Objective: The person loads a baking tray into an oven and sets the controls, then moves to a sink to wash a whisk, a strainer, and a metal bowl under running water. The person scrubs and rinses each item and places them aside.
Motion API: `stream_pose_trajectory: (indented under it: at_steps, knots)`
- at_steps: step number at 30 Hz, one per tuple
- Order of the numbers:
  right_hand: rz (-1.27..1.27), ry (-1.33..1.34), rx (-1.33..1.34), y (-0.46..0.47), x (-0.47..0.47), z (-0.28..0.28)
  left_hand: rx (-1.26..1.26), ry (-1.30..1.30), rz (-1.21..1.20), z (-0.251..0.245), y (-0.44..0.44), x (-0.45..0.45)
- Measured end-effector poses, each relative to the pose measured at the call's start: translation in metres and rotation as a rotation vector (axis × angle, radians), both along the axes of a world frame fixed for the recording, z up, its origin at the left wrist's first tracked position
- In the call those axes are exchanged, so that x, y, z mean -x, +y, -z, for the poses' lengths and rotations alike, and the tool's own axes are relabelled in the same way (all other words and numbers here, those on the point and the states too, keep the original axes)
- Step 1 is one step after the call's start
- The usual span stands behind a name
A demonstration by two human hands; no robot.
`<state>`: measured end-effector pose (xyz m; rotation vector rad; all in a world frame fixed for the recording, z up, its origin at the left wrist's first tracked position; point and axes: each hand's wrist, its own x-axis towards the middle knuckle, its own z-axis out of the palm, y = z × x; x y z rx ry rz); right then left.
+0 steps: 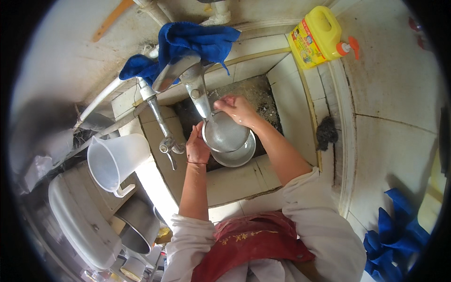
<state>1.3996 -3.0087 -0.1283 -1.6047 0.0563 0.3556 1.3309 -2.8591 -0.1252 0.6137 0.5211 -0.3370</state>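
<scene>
A round fine-mesh metal strainer (pixel 227 132) is tilted below the spout of a metal faucet (pixel 197 92), inside a tiled sink basin. My left hand (pixel 198 145) is at the strainer's left edge, its fingers partly hidden behind the rim. My right hand (pixel 236 108) is curled at the strainer's upper right edge and looks wet; how its fingers hold the rim is partly hidden. Below the strainer, partly covered by it, a round metal bowl (pixel 239 158) rests low in the basin.
Blue cloths (pixel 197 38) hang over the pipes behind the faucet. A second tap (pixel 160 118) and a clear plastic pitcher (pixel 119 162) stand left. A yellow detergent jug (pixel 313 38) and a dark scouring pad (pixel 327 132) are on the right ledge. A metal pot (pixel 139 225) is lower left.
</scene>
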Motion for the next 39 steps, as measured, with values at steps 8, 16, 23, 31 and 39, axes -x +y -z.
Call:
stream_pose_trajectory:
  at_steps: [8, 16, 23, 31, 39]
  knots:
    - [-0.158, -0.508, 0.627, 0.032, 0.012, -0.038, -0.135, 0.121, -0.174, 0.019, -0.002, -0.007]
    - [0.097, -0.498, 0.406, 0.025, 0.024, -0.008, -0.083, 0.282, -0.371, 0.008, -0.014, 0.007]
    - [0.207, 0.559, -0.53, -0.006, 0.051, 0.002, -0.077, 0.195, -0.33, 0.012, -0.01, 0.007]
    - [0.15, 0.69, -1.1, -0.019, 0.064, -0.007, -0.303, 0.083, -0.375, 0.021, -0.024, 0.006]
    - [0.176, 0.511, -0.461, -0.017, 0.017, -0.001, -0.232, 0.094, -0.223, -0.007, -0.024, 0.001]
